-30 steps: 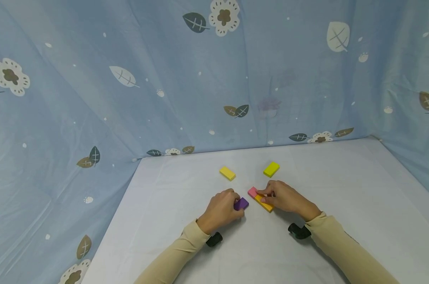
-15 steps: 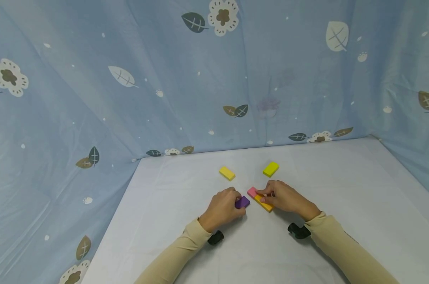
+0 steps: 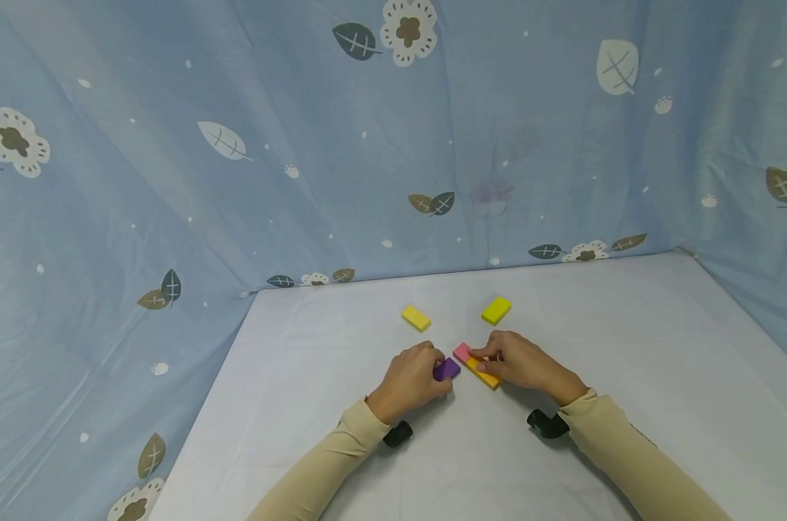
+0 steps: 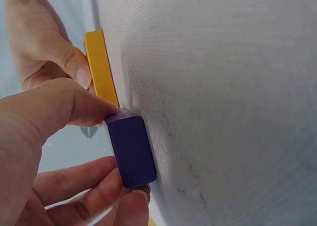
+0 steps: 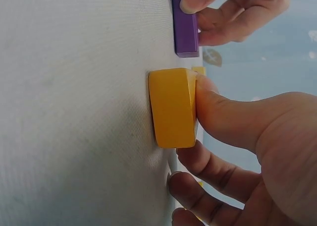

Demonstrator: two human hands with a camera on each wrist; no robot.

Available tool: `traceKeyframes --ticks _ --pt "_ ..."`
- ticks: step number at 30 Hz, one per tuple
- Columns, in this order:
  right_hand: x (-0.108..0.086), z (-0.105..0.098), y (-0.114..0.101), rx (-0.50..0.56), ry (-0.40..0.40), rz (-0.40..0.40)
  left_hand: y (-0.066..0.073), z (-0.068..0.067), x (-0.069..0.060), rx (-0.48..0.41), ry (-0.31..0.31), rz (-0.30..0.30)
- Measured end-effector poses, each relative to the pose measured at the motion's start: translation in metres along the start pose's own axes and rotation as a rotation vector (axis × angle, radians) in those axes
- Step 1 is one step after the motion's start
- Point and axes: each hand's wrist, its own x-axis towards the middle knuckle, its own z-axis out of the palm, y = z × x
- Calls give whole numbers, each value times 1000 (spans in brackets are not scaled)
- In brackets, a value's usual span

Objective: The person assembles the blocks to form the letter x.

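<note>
On your far L, your L sleeve [image 3: 321, 463] runs up to your L hand [image 3: 407, 383], w/ a black device [image 3: 398, 434] at that wrist. Your L fingers are curled in, thumb one side & fingertips the other, a blk's width apart, pinching the purple blk [image 3: 447, 370]. It's down low at the white cloth [image 3: 341, 340], pointing at the middle; L wrist view shows its end face up close. Beyond that hand, twd the curtain [image 3: 341, 181], the pale yellow blk [image 3: 415, 318] lies flat on its own, slanted.

Next R comes the pink blk [image 3: 462, 352], end to end w/ the orange blk [image 3: 484, 375] in one slanted row. Purple's tip is just beside that row, small gap btwn. Farther back, the lime blk [image 3: 496, 310] lies flat, tilted the other way.

Then your R hand [image 3: 526, 367]: thumb & index bent in, a blk's width apart, pinching orange, index tip by the pink/orange joint. Other R fingers curl loosely below. Black gadget [image 3: 548, 424] at that wrist, then your R sleeve [image 3: 641, 456].
</note>
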Motion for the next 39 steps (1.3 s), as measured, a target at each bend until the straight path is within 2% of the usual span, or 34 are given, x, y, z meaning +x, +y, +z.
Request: traceKeyframes --ticks 39 --pt "-1 1 1 -1 8 -12 3 -1 7 -17 -16 -3"
